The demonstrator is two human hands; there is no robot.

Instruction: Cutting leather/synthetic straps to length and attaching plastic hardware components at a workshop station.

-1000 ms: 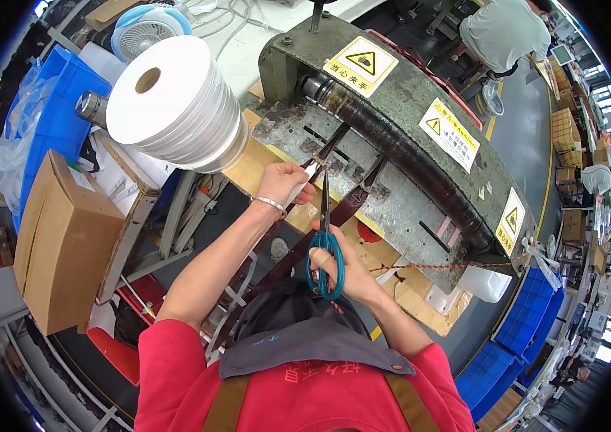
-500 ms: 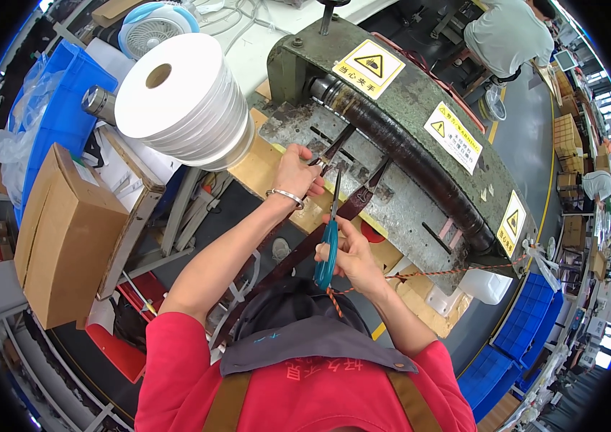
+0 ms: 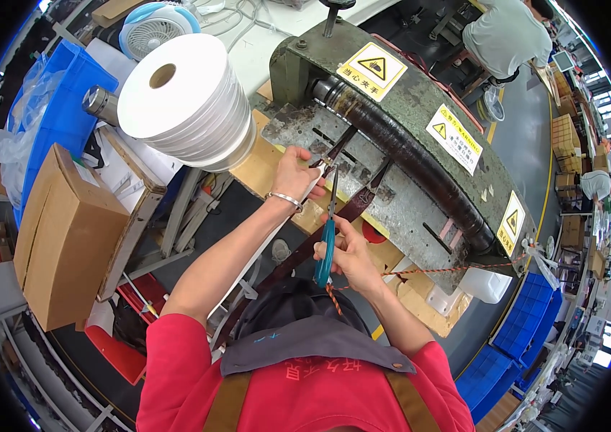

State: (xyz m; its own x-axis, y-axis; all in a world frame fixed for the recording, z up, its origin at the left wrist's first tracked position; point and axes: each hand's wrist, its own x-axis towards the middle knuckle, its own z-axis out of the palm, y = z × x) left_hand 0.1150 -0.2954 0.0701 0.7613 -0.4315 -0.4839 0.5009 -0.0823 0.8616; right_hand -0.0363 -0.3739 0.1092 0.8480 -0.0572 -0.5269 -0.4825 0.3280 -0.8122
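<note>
Right hand [image 3: 352,248] is wrapped around the teal handles of a pair of scissors [image 3: 327,230], fingers closed through the loops, blades pointing up and away toward the machine. The tips of those blades sit right beside the left hand [image 3: 294,173], which is pinched shut on the end of a white strap [image 3: 276,230] at the edge of the grey-green press machine [image 3: 406,137]. The strap runs down from that pinch, along the left forearm, toward the person's lap. A silver bracelet [image 3: 284,199] circles the left wrist.

Just right of the scissors a dark brown strap [image 3: 359,205] slants out of a slot in the machine's worn metal plate and drops down past the right hand. A thick black roller [image 3: 406,155] curves along the machine above the plate, with yellow warning stickers [image 3: 374,68] on the housing over it. An orange braided cord [image 3: 435,271] stretches from below the right hand off to the right.

Up on the left, a big roll of white tape [image 3: 183,101] sits on its spindle, near the left hand but apart from it. Further left stands a cardboard box [image 3: 60,230], with blue plastic crates [image 3: 64,115] behind it and a small fan [image 3: 158,25] at the top. Another person in a grey shirt [image 3: 503,36] works beyond the machine.
</note>
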